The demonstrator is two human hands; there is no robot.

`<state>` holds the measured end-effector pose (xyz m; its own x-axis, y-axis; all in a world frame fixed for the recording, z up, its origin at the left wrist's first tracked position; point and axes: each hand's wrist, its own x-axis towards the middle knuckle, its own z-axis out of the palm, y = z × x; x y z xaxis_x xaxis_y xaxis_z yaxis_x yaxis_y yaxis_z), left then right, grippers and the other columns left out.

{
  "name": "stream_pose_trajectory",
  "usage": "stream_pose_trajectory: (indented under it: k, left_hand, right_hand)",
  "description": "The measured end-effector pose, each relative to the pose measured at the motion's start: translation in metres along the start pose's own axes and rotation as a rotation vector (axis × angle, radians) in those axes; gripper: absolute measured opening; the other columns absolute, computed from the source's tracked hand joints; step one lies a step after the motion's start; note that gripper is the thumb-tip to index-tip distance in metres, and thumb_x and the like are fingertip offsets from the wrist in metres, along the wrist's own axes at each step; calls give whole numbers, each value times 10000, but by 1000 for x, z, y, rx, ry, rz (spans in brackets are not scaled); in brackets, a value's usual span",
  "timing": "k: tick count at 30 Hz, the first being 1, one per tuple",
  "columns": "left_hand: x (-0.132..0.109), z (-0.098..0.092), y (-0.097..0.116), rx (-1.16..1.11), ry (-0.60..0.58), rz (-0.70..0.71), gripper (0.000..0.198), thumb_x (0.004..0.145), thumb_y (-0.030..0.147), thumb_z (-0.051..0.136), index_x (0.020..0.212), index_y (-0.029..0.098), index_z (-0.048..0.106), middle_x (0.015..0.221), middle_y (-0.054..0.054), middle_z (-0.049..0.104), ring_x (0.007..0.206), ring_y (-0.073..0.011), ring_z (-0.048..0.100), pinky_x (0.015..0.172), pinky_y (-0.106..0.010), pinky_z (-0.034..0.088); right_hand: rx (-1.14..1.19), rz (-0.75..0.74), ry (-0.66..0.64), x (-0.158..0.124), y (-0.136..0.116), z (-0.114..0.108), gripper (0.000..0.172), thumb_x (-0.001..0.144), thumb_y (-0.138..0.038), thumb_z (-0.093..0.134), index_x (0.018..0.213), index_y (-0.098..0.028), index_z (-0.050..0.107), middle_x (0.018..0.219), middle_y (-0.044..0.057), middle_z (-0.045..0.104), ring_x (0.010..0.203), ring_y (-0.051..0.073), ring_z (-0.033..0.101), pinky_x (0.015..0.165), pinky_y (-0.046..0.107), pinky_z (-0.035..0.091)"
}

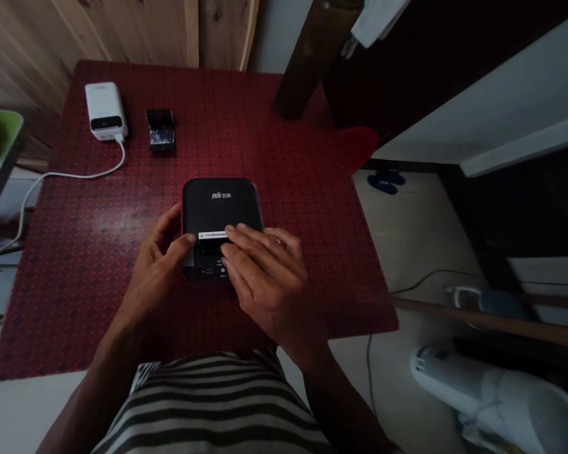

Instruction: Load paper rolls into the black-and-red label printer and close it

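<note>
L hand (158, 268) half open, thumb on front of black square device (218, 205), fingers along its L edge; can't tell how firm. R hand (265, 280) has fingers spread flat across device's front, no clear grip. Device sits between hands on red patterned table mat (76, 221). Ahead of hands: white power bank (105, 110) w/ white cable (76, 171), small black pack (161, 129).
</note>
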<state>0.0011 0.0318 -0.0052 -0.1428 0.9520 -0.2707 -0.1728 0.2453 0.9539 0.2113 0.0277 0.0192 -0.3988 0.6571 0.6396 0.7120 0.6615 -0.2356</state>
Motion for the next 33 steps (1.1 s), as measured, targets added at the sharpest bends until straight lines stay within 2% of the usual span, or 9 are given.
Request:
stream_pose_trajectory:
  k: [7,11,14,16,20,23,26,29,33]
  left_hand:
    - [-3,-1,1,32,-11,36,719,953,492,963,1616,284,781,1733,-111,727,1697,-440,607,1426,-661,498]
    - [-1,-3,-1,43,-38,54,735,963,526,972,1630,291,772,1750,-109,715,1697,-430,611,1449,-653,470]
    - [-1,-4,-5,65,-1,66,741,948,572,984,1607,299,783,1680,-98,772,1619,-421,688,1389,-622,550]
    - [-5,-4,-9,65,45,56,743,925,622,996,1571,311,803,1606,-85,819,1538,-414,752,1322,-595,615]
    - [-19,-4,-15,37,81,28,681,986,711,921,1534,319,824,1471,-87,876,1417,-395,821,1204,-557,691]
    - [-28,-7,-18,42,85,41,618,1016,666,904,1529,329,832,1463,-80,875,1451,-386,801,1211,-532,683]
    - [-29,-10,-19,52,77,53,601,977,625,953,1498,343,854,1502,-74,862,1528,-402,752,1275,-552,643]
    - [-26,-11,-15,86,73,78,586,941,630,975,1446,350,879,1443,-75,881,1492,-423,770,1266,-590,648]
    - [-25,-10,-9,145,81,82,519,981,567,941,1432,319,874,1404,-80,887,1457,-413,789,1249,-584,657]
  right_hand:
    - [42,45,-95,-1,-2,-6,243,1177,-107,704,1217,-234,907,1402,62,932,1326,231,892,1187,405,660]
    - [40,44,-85,-3,-2,-2,235,1170,-115,712,1227,-228,911,1411,71,928,1337,242,889,1201,415,675]
    - [74,43,-73,-6,-2,0,227,1176,-127,701,1257,-210,896,1416,92,926,1353,251,884,1205,433,689]
    - [121,56,-57,-10,-1,-1,243,1183,-130,688,1344,-186,861,1441,118,916,1395,262,866,1217,446,693]
    - [178,181,29,-26,3,-9,473,1182,-207,723,1654,-218,690,1569,156,850,1542,320,776,1275,569,672]
    - [214,312,48,-44,6,-11,683,1152,-438,820,1767,-262,580,1601,184,815,1528,376,768,1242,654,683]
    - [241,408,6,-59,7,-5,887,1090,-628,870,1810,-259,507,1603,214,790,1482,397,782,1196,660,709]
    - [227,405,9,-66,6,4,886,1106,-603,861,1823,-255,473,1571,220,798,1465,388,790,1186,635,719]
    - [201,394,30,-66,5,10,903,1105,-553,880,1835,-244,445,1560,225,806,1454,391,801,1182,633,723]
